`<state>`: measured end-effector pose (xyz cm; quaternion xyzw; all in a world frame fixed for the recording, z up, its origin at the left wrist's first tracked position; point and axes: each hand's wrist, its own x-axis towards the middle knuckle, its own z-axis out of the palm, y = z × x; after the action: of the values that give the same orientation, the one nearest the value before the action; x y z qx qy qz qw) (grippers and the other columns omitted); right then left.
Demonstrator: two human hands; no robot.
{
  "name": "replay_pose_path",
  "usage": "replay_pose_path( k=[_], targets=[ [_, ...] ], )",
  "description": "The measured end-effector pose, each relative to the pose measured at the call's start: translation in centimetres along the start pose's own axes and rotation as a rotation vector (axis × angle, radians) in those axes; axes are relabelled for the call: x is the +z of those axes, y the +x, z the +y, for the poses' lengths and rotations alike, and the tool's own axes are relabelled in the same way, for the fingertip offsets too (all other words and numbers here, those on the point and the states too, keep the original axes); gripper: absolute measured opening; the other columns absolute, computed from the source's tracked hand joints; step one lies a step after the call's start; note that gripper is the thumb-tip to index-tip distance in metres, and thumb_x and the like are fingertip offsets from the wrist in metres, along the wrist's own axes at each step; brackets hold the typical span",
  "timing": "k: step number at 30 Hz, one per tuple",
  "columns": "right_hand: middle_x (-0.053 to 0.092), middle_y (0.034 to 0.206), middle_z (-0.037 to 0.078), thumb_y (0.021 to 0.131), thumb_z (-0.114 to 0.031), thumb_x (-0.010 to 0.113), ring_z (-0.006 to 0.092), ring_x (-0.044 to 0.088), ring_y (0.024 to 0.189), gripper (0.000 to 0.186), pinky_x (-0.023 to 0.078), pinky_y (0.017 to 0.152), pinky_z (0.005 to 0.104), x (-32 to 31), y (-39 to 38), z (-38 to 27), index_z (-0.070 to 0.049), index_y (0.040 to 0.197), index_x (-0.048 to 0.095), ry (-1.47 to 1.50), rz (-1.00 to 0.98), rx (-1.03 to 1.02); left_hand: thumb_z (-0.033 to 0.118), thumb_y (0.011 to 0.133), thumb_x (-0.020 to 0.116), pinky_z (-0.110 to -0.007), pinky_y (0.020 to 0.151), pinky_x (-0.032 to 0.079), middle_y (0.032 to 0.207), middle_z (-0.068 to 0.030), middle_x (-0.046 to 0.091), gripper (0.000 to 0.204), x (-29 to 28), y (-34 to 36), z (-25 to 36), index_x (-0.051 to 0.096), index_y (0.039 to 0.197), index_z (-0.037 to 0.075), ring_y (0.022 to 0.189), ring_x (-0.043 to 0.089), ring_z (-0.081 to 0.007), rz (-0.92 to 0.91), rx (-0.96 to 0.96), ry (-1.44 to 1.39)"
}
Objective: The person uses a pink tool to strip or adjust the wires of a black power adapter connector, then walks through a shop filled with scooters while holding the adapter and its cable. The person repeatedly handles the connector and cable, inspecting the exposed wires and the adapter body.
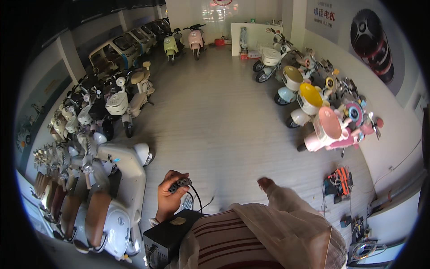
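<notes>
My left hand (pixel 168 200) is raised in front of me, its fingers closed around a black cable plug (pixel 180 185). A black cord (pixel 195 193) loops down from the plug. Below that hand, against my left side, is a black box (pixel 169 231) with a tan patch on top and cables at its near end. What supports the box is hidden. My right hand (pixel 265 183) hangs low at the end of my light sleeve, well away from the plug. It is small and smeared, so its fingers do not show clearly.
Scooters (pixel 123 175) line the left side, the nearest close to my left arm. More scooters with baskets, one pink (pixel 329 123), stand along the right wall. An orange and black tool set (pixel 342 181) and cables lie on the floor at right. A white counter (pixel 235 40) stands far ahead.
</notes>
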<state>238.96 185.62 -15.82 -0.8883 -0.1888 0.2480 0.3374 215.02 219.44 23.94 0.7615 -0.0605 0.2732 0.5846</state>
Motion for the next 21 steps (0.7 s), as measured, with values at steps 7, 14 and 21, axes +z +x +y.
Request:
replay_pose_path(
  k=[7,14,21],
  targets=[
    [0.067,0.088,0.013,0.086,-0.027,0.054,0.0304,0.064,0.086,0.019,0.051,0.071,0.0427,-5.7,-1.7,14.4,-0.010,0.091,0.063,-0.384,-0.187,0.569,-0.005,0.077,0.070,-0.028,0.083,0.044,0.096,-0.0084,0.060,0.030,-2.5,23.8,-13.4,0.065,0.106,0.000,0.090,0.057,-0.0164,-0.097,0.011,-0.158],
    [0.067,0.088,0.013,0.084,-0.026,0.055,0.0302,0.064,0.087,0.022,0.052,0.072,0.0430,-8.8,12.2,15.6,-0.009,0.096,0.063,-0.353,-0.232,0.911,-0.007,0.077,0.069,-0.029,0.085,0.046,0.097,-0.0087,0.063,0.035,-3.8,45.8,-28.8,0.062,0.111,0.000,0.092,0.060,-0.0173,-0.058,0.012,-0.117],
    [0.067,0.088,0.014,0.082,-0.026,0.056,0.0300,0.064,0.089,0.026,0.052,0.073,0.0433,-21.1,54.3,11.0,-0.009,0.100,0.064,-0.930,-0.086,0.345,0.011,0.087,0.069,-0.027,0.070,0.042,0.089,-0.0060,0.058,0.046,-8.3,67.5,-39.4,0.049,0.125,-0.007,0.074,0.049,-0.0115,0.344,0.043,-0.302]
  ],
)
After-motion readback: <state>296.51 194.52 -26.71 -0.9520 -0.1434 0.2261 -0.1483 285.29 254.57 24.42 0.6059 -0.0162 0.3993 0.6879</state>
